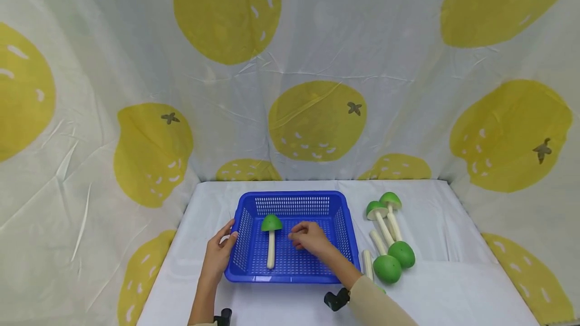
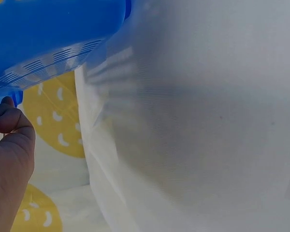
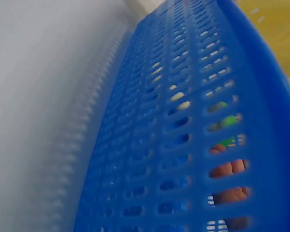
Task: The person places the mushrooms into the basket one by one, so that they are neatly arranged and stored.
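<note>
a lemon-print curtain (image 1: 403, 114) hangs behind a white-covered table (image 1: 457, 291).

The left forearm (image 1: 204, 293) runs almost straight toward the far edge of the desk (image 1: 444, 286). The left hand (image 1: 217, 253) is nearer the left edge than the right, thumb and index finger pointing inward from that edge with a gap between them; how firmly its grip closes is hard to tell. The right forearm (image 1: 340, 265), bare beyond a beige sleeve (image 1: 378, 306), slants toward the left edge. The right hand (image 1: 310, 238) hovers about midway between both side edges, fingers loosely bent.
</note>
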The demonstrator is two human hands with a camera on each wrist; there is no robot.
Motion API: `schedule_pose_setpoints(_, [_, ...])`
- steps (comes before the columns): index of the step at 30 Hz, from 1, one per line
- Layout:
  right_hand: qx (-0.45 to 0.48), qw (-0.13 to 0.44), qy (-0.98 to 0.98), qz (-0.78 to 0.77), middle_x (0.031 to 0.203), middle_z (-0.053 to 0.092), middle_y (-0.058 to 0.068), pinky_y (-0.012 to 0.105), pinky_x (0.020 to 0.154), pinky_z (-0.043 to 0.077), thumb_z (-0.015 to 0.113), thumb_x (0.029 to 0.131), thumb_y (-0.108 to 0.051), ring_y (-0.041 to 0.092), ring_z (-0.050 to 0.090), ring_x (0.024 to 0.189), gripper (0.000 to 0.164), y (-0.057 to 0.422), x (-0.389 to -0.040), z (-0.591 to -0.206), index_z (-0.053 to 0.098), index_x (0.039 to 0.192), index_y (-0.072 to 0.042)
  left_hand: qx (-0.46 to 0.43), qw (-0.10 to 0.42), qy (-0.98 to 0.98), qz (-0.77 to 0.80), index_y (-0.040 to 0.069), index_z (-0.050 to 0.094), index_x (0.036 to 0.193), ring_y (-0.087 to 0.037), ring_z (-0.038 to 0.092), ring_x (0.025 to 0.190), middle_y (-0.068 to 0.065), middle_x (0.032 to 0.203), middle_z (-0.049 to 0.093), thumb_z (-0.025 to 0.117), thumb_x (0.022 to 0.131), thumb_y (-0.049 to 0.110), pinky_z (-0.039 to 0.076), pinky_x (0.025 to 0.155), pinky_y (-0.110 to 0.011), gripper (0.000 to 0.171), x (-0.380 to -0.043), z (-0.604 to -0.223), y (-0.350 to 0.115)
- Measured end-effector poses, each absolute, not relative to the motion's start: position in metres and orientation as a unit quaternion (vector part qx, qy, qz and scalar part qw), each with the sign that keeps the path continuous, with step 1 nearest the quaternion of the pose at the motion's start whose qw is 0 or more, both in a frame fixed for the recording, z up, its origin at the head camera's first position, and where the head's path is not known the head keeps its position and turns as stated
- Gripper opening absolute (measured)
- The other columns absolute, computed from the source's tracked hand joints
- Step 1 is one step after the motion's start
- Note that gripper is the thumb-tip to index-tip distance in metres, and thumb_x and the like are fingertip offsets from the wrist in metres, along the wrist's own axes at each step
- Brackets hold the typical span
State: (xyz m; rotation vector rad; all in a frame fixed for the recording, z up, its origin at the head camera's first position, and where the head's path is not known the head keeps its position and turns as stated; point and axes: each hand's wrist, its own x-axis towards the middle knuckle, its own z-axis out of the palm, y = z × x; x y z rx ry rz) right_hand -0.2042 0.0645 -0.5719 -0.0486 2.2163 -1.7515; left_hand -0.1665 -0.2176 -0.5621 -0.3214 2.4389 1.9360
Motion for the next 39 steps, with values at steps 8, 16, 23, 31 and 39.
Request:
schedule_pose_setpoints(8, [-0.028,0.127,0.780,-0.612,0.104,0.072,0.018,0.044,0.081,0.062,0.072,0.096,-0.016,0.040,0.073,0.094,0.032,0.085,-0.206,-0.566,0.067,0.117,0.007,-0.094,0.010,0.758,0.645,0.014,0.056,0.149,-0.025,0.068,0.103,-0.018,0.130,0.055,0.061,0.105,0.019,0.057,0.077,-0.026,0.044,-0.168,-0.557,-0.216])
schedule_pose_setpoints(16, [-0.036,0.098,0.784,-0.612,0.103,0.072,0.012,0.049,0.086,0.060,0.071,0.095,-0.015,0.040,0.072,0.098,0.021,0.098,-0.204,-0.553,0.070,0.112,-0.001,-0.101,0.012,0.763,0.638,0.014,0.053,0.151,-0.028,0.067,0.107,-0.017,0.131,0.055,0.060,0.106,0.022,0.056,0.077,-0.023,0.047,-0.171,-0.570,-0.220])
schedule_pose_setpoints(23, [-0.032,0.082,0.784,-0.615,0.104,0.073,0.012,0.046,0.087,0.061,0.072,0.095,-0.014,0.031,0.073,0.096,0.020,0.110,-0.203,-0.542,0.071,0.111,-0.004,-0.101,-0.002,0.764,0.637,0.020,0.055,0.150,-0.017,0.068,0.099,-0.015,0.131,0.055,0.063,0.104,0.031,0.056,0.076,-0.023,0.048,-0.174,-0.590,-0.227])
schedule_pose_setpoints(31, [-0.042,0.058,0.811,-0.581,0.104,0.074,0.010,0.041,0.085,0.059,0.072,0.097,-0.015,0.021,0.072,0.090,0.019,0.135,-0.207,-0.533,0.071,0.114,-0.007,-0.094,-0.019,0.763,0.640,0.019,0.058,0.148,-0.015,0.069,0.098,-0.015,0.128,0.057,0.064,0.103,0.031,0.057,0.076,-0.023,0.047,-0.176,-0.594,-0.229])
schedule_pose_setpoints(39, [-0.057,0.049,0.820,-0.568,0.109,0.073,0.017,0.040,0.088,0.058,0.069,0.099,-0.015,0.028,0.073,0.096,0.022,0.155,-0.201,-0.514,0.069,0.119,-0.004,-0.103,0.005,0.757,0.645,0.014,0.056,0.149,-0.018,0.068,0.097,-0.017,0.128,0.056,0.062,0.105,0.021,0.057,0.075,-0.024,0.046,-0.168,-0.569,-0.224])
